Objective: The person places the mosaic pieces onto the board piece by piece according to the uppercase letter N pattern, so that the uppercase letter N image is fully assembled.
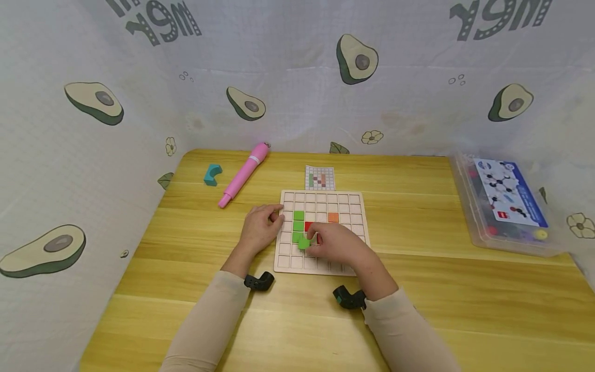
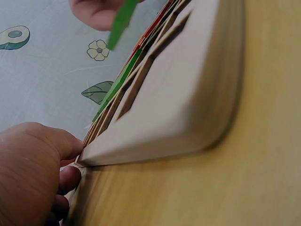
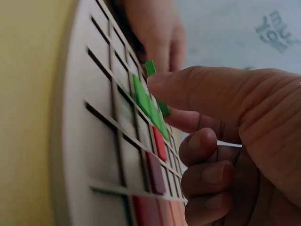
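A pale wooden grid board (image 1: 297, 262) lies on the table, with green tiles (image 1: 298, 226) in a column, a red tile (image 1: 309, 226) and an orange tile (image 1: 333, 217) in its squares. My right hand (image 1: 337, 243) pinches a loose green square tile (image 1: 303, 243) between thumb and fingers, over the near end of the green column. In the right wrist view the thumb covers part of this tile (image 3: 150, 68). My left hand (image 1: 261, 227) rests on the table, its thumb and finger touching the board's left edge. Dark red tiles are partly hidden under my right hand.
A small printed grid card (image 1: 319, 178) lies behind the board. To the back left are a pink pen-shaped stick (image 1: 244, 174) and a teal arch block (image 1: 212, 174). A clear plastic box (image 1: 506, 201) stands at the right. A patterned curtain (image 1: 297, 77) hangs behind.
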